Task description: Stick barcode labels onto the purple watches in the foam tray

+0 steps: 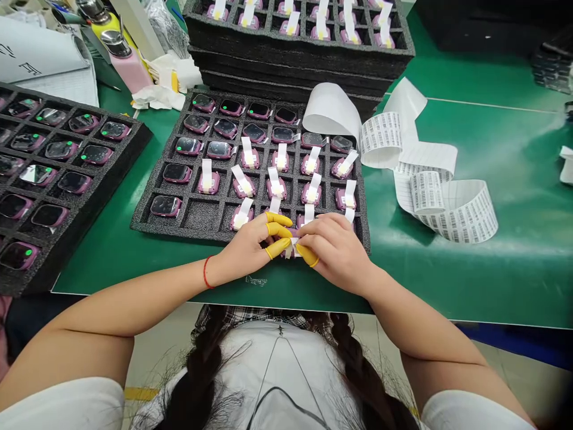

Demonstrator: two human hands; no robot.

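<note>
My left hand, with yellow finger cots on its fingertips, grips a small purple watch body at the front edge of the black foam tray. Opposite it, my right hand pinches a small white label against the watch; a yellow cot covers its thumb. My fingers hide most of the watch. Inside the tray, several purple watches lie back up with white paper strips standing from them. Others lie screen up, such as the dark watch at front left.
Curled barcode label strips lie to the right on the green table. A second foam tray of watches is at left. Stacked foam trays rise behind. Bottles and papers stand at back left.
</note>
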